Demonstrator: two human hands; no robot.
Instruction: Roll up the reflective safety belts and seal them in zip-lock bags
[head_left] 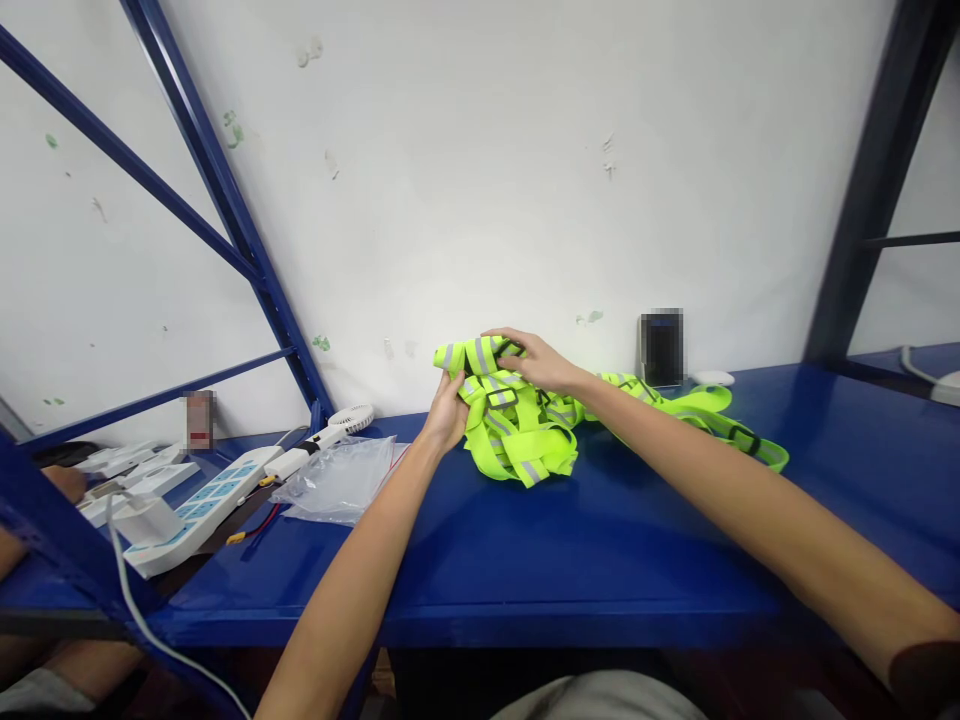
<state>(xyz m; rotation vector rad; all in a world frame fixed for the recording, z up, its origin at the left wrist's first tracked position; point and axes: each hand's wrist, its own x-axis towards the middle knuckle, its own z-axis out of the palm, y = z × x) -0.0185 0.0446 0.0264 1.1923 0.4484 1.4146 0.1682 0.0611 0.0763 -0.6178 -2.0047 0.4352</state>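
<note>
A neon-yellow reflective strap vest (525,440) with grey stripes lies bunched on the blue shelf (600,560) near the white wall. My left hand (447,412) grips its left end, fingers closed on the fabric. My right hand (534,360) lies over the top of the bundle, fingers curled round a folded strap. A loose strap of the vest (720,420) trails off to the right.
Left of the vest lie clear plastic bags (341,480), a small white fan (346,420), a white power strip (202,510) with a cable, and white boxes. A dark device (661,348) and a white puck (711,378) stand by the wall. Blue rack posts rise left and right.
</note>
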